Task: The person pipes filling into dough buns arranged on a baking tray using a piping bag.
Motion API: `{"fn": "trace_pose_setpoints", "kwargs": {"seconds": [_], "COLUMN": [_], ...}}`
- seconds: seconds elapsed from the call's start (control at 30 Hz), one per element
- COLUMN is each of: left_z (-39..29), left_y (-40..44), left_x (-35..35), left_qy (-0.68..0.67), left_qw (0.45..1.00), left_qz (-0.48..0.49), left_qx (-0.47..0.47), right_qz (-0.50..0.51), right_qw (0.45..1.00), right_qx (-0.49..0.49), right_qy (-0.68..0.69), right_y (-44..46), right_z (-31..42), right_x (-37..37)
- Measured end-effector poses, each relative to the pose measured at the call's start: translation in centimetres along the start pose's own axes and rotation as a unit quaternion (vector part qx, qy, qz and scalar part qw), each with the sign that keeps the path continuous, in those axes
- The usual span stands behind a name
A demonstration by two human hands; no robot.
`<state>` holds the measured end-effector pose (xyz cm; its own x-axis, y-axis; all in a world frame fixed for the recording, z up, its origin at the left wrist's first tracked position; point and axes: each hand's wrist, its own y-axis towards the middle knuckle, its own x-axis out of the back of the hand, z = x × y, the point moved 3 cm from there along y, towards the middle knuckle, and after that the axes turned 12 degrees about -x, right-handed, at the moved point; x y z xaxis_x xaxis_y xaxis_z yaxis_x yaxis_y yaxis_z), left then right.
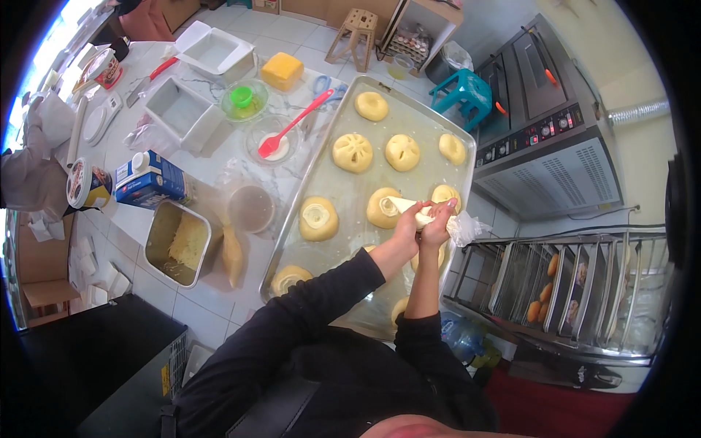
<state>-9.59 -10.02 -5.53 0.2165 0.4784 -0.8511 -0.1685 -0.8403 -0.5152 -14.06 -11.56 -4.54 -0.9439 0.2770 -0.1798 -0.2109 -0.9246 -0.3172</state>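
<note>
My left hand [406, 232] and my right hand [437, 222] are both wrapped round a piping bag [423, 216] of pale cream. The bag's tip points left, at a dough bun [382, 208] with cream in its hollow. To the left, another bun [318, 219] holds a round of cream, and a third [291, 279] near the tray's lower left has some too. Farther up the metal tray [343, 104], several buns show hollows or cuts without cream, such as one bun [402, 152]. My hands and forearms partly hide the buns on the lower right.
Left of the tray stand a red spatula [296, 124] in a bowl, a yellow block [282, 71], a blue carton [150, 180], a metal tin [181, 244] and a filled bag [232, 255]. An oven [551, 109] and a tray rack [562, 292] are at right. A person's sleeve [36, 175] shows far left.
</note>
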Motion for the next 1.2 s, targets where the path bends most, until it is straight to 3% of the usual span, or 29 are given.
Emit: {"fn": "trace_pose_setpoints", "kwargs": {"seconds": [0.07,0.17,0.27,0.37,0.4,0.57,0.73,0.8,0.87,1.07,1.2], "left_z": [-0.3,-1.4,-1.6,-2.1,-2.1,-1.7,-1.3,-1.1,-0.9,-0.4,-0.1], "left_y": [-0.3,-1.8,-2.0,-3.2,-3.2,-3.3,-4.0,-4.1,-4.0,-4.7,-5.5], "left_x": [-0.2,-0.8,-0.7,-1.1,-1.0,-0.4,-0.2,0.0,0.2,0.3,-0.1], "left_qy": [-0.006,0.005,0.014,-0.014,-0.014,-0.016,-0.016,-0.019,-0.025,-0.015,-0.013], "left_qw": [1.000,1.000,1.000,1.000,0.999,0.999,0.999,0.999,0.999,1.000,0.999], "left_qz": [0.012,0.005,-0.001,-0.025,-0.028,-0.044,-0.037,-0.033,-0.029,-0.023,-0.040], "left_qx": [-0.008,0.003,-0.009,-0.013,-0.013,-0.015,-0.016,-0.012,-0.007,-0.011,-0.004], "right_qz": [0.010,0.029,-0.030,0.027,0.033,-0.025,-0.008,0.009,0.014,0.006,-0.006], "right_qw": [0.998,0.999,0.995,0.988,0.988,0.996,0.998,0.995,0.983,0.988,0.997], "right_qx": [-0.039,-0.011,0.085,-0.121,-0.120,0.061,0.059,0.092,0.183,0.126,0.072], "right_qy": [0.040,0.042,0.049,0.092,0.091,0.055,-0.019,-0.033,0.000,0.083,-0.028], "right_y": [0.7,0.7,-4.3,0.3,0.9,-3.5,-5.5,-4.0,-2.1,-2.2,-6.5], "right_z": [-1.0,-1.5,4.2,-2.2,-3.2,2.3,3.5,2.3,1.0,0.4,3.2], "right_x": [0.2,-0.5,-4.7,-0.3,0.5,-3.1,-3.1,-1.5,-0.5,0.1,-1.2]}}
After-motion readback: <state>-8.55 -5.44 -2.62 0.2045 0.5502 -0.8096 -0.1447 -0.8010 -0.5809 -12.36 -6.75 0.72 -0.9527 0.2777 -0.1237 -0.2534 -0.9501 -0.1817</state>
